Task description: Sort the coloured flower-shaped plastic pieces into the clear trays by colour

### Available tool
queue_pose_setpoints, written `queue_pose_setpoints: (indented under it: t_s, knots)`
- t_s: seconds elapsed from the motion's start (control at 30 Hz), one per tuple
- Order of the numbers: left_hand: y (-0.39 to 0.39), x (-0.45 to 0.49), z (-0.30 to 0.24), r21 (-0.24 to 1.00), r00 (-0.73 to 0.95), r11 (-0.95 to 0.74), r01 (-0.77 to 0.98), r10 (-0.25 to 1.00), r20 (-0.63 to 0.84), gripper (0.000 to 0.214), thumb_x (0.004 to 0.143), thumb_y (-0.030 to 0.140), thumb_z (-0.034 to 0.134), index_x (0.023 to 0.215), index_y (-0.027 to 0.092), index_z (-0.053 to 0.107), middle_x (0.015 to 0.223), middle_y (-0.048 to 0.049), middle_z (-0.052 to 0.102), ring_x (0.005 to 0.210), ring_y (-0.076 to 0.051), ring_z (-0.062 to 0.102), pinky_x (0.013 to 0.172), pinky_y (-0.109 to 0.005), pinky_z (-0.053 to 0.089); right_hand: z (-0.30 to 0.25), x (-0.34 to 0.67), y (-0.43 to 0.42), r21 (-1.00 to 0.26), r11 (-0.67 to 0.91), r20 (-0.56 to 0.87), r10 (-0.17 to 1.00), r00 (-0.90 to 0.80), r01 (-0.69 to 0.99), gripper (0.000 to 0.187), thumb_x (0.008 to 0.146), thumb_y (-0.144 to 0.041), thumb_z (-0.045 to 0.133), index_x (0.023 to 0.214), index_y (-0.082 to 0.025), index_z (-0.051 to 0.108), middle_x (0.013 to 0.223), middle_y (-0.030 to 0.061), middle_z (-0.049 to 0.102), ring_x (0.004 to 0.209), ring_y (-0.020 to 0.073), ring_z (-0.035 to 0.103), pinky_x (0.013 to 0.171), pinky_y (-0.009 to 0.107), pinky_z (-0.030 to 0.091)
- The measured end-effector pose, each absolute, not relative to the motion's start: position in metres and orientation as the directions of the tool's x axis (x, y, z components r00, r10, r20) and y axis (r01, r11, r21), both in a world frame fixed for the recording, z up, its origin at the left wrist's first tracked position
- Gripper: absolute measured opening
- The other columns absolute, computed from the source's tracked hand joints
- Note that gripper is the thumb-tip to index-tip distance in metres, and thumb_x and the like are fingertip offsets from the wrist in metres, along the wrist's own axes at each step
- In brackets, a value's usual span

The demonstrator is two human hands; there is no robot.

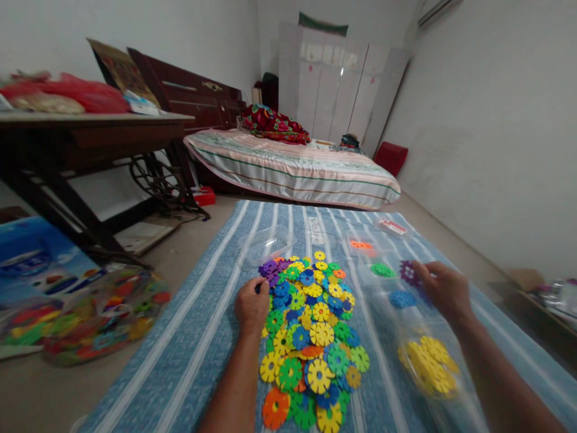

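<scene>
A heap of flat plastic snowflake discs [311, 331] in yellow, green, blue, orange and purple lies on a blue striped mat [189, 355]. My left hand [251, 305] rests closed at the heap's left edge, fingers pinched on a dark purple disc. My right hand [444, 290] reaches right of the heap, fingers closed on a purple disc [408, 272]. Sorted groups lie near it: a green disc [382, 270], a blue disc [402, 299], orange discs [361, 245] and a yellow pile [431, 364] inside clear containers.
A clear plastic container [265, 245] sits beyond the heap. A bag of more discs [103, 316] and a colourful box [31, 270] lie on the floor at left. A sewing-machine table [90, 138] stands left, a bed [293, 165] behind.
</scene>
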State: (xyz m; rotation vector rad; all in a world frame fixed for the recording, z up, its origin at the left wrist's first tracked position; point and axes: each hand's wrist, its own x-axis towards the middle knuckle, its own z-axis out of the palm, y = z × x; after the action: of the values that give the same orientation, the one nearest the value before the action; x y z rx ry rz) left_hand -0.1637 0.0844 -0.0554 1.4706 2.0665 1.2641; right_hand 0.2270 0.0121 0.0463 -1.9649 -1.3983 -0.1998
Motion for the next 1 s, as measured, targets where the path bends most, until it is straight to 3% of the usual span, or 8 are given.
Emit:
queue_pose_setpoints:
  t_s: [0.1, 0.2, 0.33, 0.43, 0.6, 0.87, 1.0]
  knots:
    - [0.084, -0.164, -0.054, 0.792, -0.428, 0.085, 0.604, 0.874, 0.232, 0.02, 0.076, 0.035, 0.052, 0.079, 0.025, 0.069, 0.088, -0.0008, 0.074, 0.085, -0.019, 0.066, 0.082, -0.028, 0.05, 0.045, 0.27, 0.013, -0.143, -0.401, 0.548, 0.729, 0.409, 0.905, 0.059, 0.09, -0.062, 0.038, 0.071, -0.018, 0.072, 0.078, 0.0151, 0.069, 0.058, 0.0211, 0.057, 0.054, 0.032, 0.031]
    - [0.084, -0.164, -0.054, 0.788, -0.424, 0.084, 0.61, 0.875, 0.235, 0.018, 0.076, 0.035, 0.053, 0.079, 0.026, 0.069, 0.089, -0.0001, 0.074, 0.086, -0.019, 0.066, 0.083, -0.028, 0.049, 0.037, 0.275, 0.011, -0.034, -0.423, 0.54, 0.755, 0.372, 0.906, 0.044, 0.093, -0.05, 0.045, 0.079, -0.02, 0.074, 0.083, 0.0165, 0.069, 0.061, 0.0223, 0.059, 0.054, 0.033, 0.031]
    - [0.083, -0.165, -0.055, 0.783, -0.42, 0.091, 0.615, 0.878, 0.229, 0.02, 0.077, 0.035, 0.052, 0.08, 0.024, 0.069, 0.091, -0.0018, 0.074, 0.087, -0.019, 0.067, 0.084, -0.029, 0.05, 0.024, 0.225, 0.012, -0.145, -0.177, 0.474, 0.851, 0.225, 0.973, 0.038, 0.093, -0.043, 0.045, 0.08, -0.02, 0.073, 0.082, 0.0134, 0.07, 0.069, 0.0243, 0.063, 0.06, 0.033, 0.039]
    - [0.083, -0.165, -0.055, 0.784, -0.423, 0.097, 0.614, 0.878, 0.223, 0.022, 0.076, 0.036, 0.052, 0.081, 0.024, 0.069, 0.092, -0.0027, 0.074, 0.087, -0.02, 0.067, 0.084, -0.03, 0.05, 0.019, 0.17, 0.022, -0.256, 0.056, 0.345, 0.938, 0.037, 0.965, 0.031, 0.092, -0.038, 0.048, 0.084, -0.02, 0.072, 0.085, 0.0097, 0.07, 0.073, 0.0213, 0.064, 0.066, 0.03, 0.042]
    - [0.083, -0.165, -0.055, 0.789, -0.418, 0.081, 0.609, 0.878, 0.233, 0.022, 0.076, 0.036, 0.052, 0.08, 0.023, 0.069, 0.088, -0.0021, 0.074, 0.086, -0.02, 0.066, 0.084, -0.03, 0.05, 0.016, 0.087, 0.055, -0.331, 0.298, 0.196, 0.95, -0.244, 0.895, 0.021, 0.09, -0.03, 0.055, 0.099, -0.019, 0.07, 0.101, 0.0087, 0.068, 0.094, 0.0202, 0.062, 0.079, 0.027, 0.043]
    - [0.08, -0.165, -0.057, 0.798, -0.418, 0.075, 0.598, 0.879, 0.231, 0.02, 0.078, 0.035, 0.052, 0.081, 0.023, 0.068, 0.09, -0.0023, 0.074, 0.088, -0.019, 0.066, 0.085, -0.03, 0.05, -0.003, 0.013, 0.069, -0.244, 0.344, 0.082, 0.939, -0.334, 0.907, 0.023, 0.086, -0.038, 0.063, 0.1, -0.02, 0.068, 0.108, 0.009, 0.064, 0.105, 0.0229, 0.055, 0.088, 0.032, 0.041]
    - [0.079, -0.163, -0.057, 0.795, -0.414, 0.081, 0.602, 0.883, 0.223, 0.018, 0.079, 0.033, 0.053, 0.081, 0.025, 0.068, 0.09, -0.0012, 0.074, 0.088, -0.019, 0.066, 0.085, -0.029, 0.049, -0.009, 0.012, 0.036, -0.245, 0.374, 0.072, 0.927, -0.368, 0.894, 0.017, 0.087, -0.034, 0.062, 0.088, -0.019, 0.069, 0.102, 0.0084, 0.066, 0.101, 0.0231, 0.058, 0.085, 0.032, 0.04]
